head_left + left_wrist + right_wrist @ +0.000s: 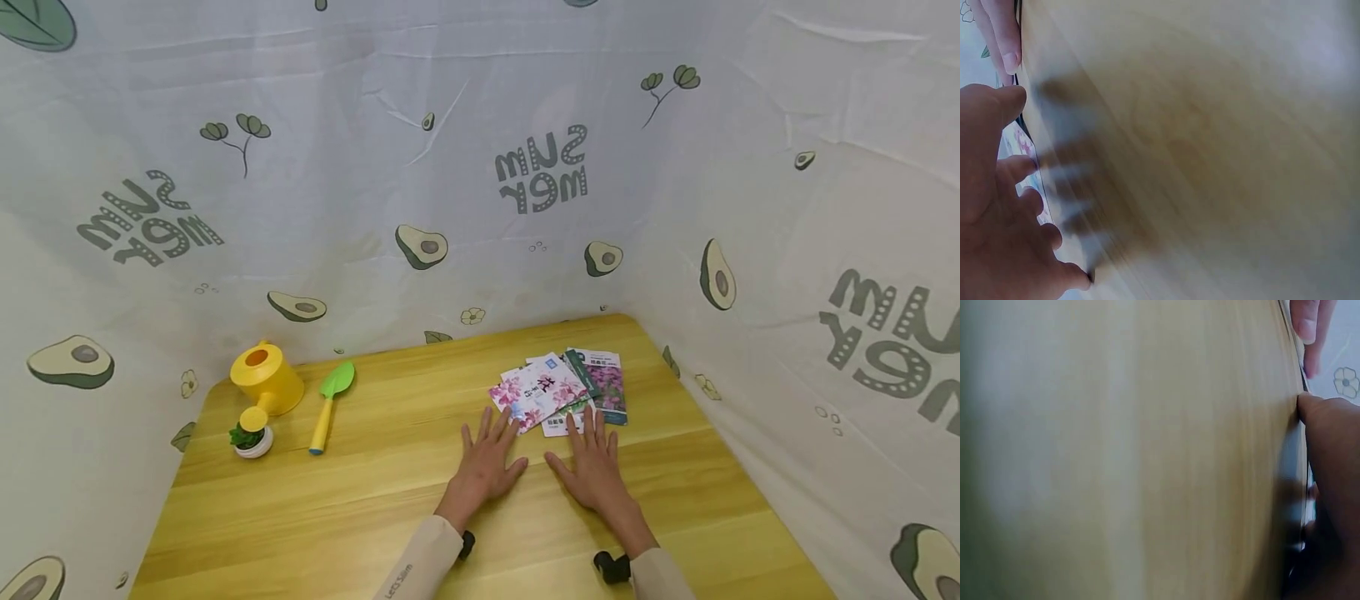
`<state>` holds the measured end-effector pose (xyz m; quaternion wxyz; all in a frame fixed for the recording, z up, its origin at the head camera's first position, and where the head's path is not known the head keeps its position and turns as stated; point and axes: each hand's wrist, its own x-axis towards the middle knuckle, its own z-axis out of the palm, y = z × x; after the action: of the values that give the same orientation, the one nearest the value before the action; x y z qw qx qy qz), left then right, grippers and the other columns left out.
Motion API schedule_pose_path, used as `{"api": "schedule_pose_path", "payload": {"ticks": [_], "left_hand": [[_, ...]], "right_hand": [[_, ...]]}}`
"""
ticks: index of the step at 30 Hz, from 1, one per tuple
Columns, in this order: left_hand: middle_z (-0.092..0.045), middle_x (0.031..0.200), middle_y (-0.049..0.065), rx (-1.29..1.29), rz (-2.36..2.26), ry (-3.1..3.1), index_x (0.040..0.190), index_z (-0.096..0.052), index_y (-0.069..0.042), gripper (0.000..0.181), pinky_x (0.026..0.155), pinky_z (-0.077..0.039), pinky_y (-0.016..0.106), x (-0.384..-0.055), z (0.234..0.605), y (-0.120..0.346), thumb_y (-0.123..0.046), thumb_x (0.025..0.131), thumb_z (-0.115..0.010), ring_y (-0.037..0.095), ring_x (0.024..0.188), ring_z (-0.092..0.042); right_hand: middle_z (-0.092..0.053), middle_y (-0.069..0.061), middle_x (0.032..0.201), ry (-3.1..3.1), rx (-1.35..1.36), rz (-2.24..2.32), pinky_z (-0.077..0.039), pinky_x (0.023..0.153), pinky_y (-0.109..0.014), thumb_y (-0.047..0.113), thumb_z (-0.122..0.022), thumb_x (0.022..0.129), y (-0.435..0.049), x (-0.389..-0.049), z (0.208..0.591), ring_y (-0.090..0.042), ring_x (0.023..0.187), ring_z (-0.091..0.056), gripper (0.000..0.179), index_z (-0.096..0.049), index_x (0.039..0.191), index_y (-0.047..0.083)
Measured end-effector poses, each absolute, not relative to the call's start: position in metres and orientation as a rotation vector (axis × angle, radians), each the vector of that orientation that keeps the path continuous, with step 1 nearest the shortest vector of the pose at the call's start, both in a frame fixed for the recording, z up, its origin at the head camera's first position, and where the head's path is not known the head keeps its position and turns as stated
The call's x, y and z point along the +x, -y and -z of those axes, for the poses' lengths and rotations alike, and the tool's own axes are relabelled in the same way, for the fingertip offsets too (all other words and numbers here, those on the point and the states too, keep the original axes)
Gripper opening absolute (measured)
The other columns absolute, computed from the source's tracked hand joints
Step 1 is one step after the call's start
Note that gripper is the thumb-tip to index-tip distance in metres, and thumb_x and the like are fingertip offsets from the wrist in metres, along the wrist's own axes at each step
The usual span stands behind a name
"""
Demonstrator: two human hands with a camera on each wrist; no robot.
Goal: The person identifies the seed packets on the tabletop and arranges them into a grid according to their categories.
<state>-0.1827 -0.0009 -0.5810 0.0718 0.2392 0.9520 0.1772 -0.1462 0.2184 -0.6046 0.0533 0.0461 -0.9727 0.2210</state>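
Observation:
Several printed seed packets [540, 389] lie overlapped in a loose pile toward the back right of the wooden table; a white one with pink flowers is on top. Just in front of them my left hand [486, 464] is spread, fingers straight, its fingertips at the pile's lower left edge. My right hand [595, 468] is also spread, with fingertips by the lower packets [612, 387]. Neither hand holds anything. In the left wrist view the left hand's fingers [1032, 201] hover or rest at the tabletop; whether they touch a packet cannot be told.
On the left stand a yellow watering can [279, 386] and a small potted plant [255, 442] in a white pot. Beside them lies a toy trowel [322, 423] with a green blade. Printed white cloth [360, 192] encloses the table [405, 467] at back and sides.

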Motion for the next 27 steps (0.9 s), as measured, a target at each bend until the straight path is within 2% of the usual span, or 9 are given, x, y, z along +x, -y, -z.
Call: {"api": "schedule_pose_path", "payload": {"ticks": [11,21,27], "left_hand": [[-0.03,0.177,0.01,0.75,-0.447,-2.891,0.164,-0.045,-0.005,0.07,0.123,-0.029,0.074,-0.1798,0.5755,-0.001,-0.041,0.107,-0.064,0.035,0.164,-0.026],[-0.038,0.174,0.004,0.721,-0.239,-2.926,0.164,-0.045,-0.01,0.063,0.123,-0.037,0.065,-0.1816,0.5741,0.0009,-0.039,0.111,-0.059,0.026,0.161,-0.035],[-0.041,0.172,0.001,0.737,-0.076,-2.963,0.162,-0.049,-0.012,0.057,0.114,-0.048,0.057,-0.1735,0.5733,0.0005,-0.035,0.111,-0.057,0.023,0.158,-0.04]], "right_hand": [[-0.012,-0.042,0.171,2.968,0.147,-0.675,-0.01,0.12,-0.085,0.045,-0.065,0.105,-0.2183,-0.1472,0.6043,-0.064,0.158,-0.007,0.084,-0.036,0.162,-0.01],[-0.011,-0.04,0.172,2.974,0.14,-0.676,-0.008,0.121,-0.084,0.044,-0.064,0.106,-0.216,-0.1481,0.6015,-0.062,0.159,-0.005,0.084,-0.035,0.162,-0.01],[-0.015,-0.042,0.171,2.937,0.141,-0.701,-0.01,0.119,-0.085,0.047,-0.067,0.103,-0.217,-0.1444,0.605,-0.063,0.158,-0.008,0.086,-0.039,0.16,-0.012]]}}
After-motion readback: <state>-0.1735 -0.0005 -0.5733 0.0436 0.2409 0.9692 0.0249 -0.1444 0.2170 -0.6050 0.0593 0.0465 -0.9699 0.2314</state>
